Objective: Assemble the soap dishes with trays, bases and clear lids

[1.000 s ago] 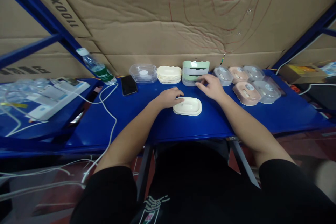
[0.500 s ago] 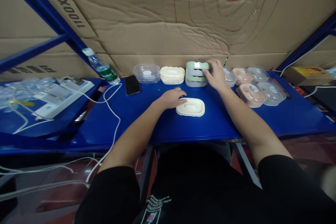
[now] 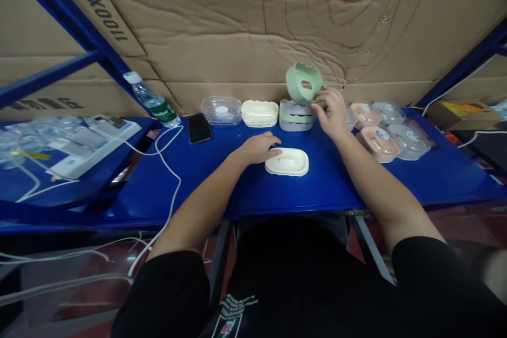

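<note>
My right hand [image 3: 332, 111] grips a light green plastic box part [image 3: 295, 83] by its lower right edge. The part is tilted up above a stack of lilac and green box parts [image 3: 296, 119], and an oval opening shows in it. My left hand [image 3: 260, 148] is closed on the left end of a cream oval plastic tray [image 3: 291, 163], which lies flat on the blue table [image 3: 317, 193]. Its thumb rests over the tray's edge. Behind it stand a stack of cream trays [image 3: 260, 114] and a stack of clear plastic lids [image 3: 216, 112].
Several pink and grey boxes with clear lids [image 3: 378, 143] stand at the right. A black phone [image 3: 199, 129], a tilted water bottle [image 3: 154, 103] and a white cable [image 3: 176, 190] lie to the left. A cardboard wall [image 3: 222, 37] closes off the back.
My right hand has lifted the green box part off the top of the stack and tipped it up, leaving a lilac part on top. My left hand and the cream tray have stayed still.
</note>
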Action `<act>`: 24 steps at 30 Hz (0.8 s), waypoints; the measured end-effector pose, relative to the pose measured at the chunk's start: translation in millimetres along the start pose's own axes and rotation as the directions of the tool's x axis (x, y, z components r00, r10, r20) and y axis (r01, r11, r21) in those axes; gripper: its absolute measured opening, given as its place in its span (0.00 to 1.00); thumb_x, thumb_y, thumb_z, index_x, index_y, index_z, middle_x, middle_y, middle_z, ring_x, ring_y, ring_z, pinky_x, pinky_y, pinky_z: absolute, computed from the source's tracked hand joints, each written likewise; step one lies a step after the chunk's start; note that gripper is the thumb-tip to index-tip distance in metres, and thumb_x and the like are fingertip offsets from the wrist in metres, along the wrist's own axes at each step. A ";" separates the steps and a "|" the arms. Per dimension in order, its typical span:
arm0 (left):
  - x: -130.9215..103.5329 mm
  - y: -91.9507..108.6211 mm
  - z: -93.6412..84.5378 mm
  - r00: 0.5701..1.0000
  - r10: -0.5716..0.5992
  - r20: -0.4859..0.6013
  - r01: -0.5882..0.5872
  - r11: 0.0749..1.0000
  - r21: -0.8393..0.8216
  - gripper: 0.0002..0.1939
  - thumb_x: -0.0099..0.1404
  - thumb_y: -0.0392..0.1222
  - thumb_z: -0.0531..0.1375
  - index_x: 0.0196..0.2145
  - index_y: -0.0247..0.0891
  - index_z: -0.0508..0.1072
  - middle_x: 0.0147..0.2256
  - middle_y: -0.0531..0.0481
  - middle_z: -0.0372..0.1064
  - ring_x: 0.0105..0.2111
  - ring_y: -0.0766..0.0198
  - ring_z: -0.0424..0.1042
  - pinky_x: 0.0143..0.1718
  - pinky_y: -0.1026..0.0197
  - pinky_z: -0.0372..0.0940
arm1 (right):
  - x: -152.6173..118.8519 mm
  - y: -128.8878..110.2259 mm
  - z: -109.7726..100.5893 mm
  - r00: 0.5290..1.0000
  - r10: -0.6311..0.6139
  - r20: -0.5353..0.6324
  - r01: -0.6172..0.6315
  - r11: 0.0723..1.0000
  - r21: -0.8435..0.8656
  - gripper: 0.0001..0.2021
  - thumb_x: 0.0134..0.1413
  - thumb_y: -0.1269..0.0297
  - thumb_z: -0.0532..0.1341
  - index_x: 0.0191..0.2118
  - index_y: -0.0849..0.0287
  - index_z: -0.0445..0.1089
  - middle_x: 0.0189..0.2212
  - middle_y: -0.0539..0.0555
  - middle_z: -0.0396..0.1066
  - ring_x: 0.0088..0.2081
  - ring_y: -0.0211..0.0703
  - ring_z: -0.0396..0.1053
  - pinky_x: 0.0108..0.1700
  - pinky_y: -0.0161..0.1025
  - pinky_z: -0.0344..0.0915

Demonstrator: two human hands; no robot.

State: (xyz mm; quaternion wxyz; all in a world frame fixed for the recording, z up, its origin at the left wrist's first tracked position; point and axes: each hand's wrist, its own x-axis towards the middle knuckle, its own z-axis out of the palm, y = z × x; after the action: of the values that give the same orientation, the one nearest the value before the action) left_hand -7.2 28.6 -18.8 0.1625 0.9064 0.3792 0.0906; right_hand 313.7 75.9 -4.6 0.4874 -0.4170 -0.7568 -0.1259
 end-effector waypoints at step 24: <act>0.2 -1.7 -3.6 0.984 0.149 -0.101 -0.143 0.305 -0.941 0.47 0.63 0.80 0.68 0.64 0.40 0.77 0.55 0.35 0.83 0.56 0.41 0.83 0.54 0.47 0.77 | -27.3 -69.2 4.4 0.933 -0.161 0.323 0.227 0.957 -0.180 0.10 0.76 0.61 0.62 0.50 0.44 0.83 0.56 0.54 0.82 0.69 0.61 0.70 0.78 0.75 0.52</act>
State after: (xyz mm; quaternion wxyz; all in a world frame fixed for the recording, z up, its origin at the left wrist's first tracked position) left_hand -9.2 30.6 -16.1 0.6519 0.6722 0.1713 0.3064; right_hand 263.7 21.7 -14.8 0.3023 -0.4042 -0.8425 -0.1884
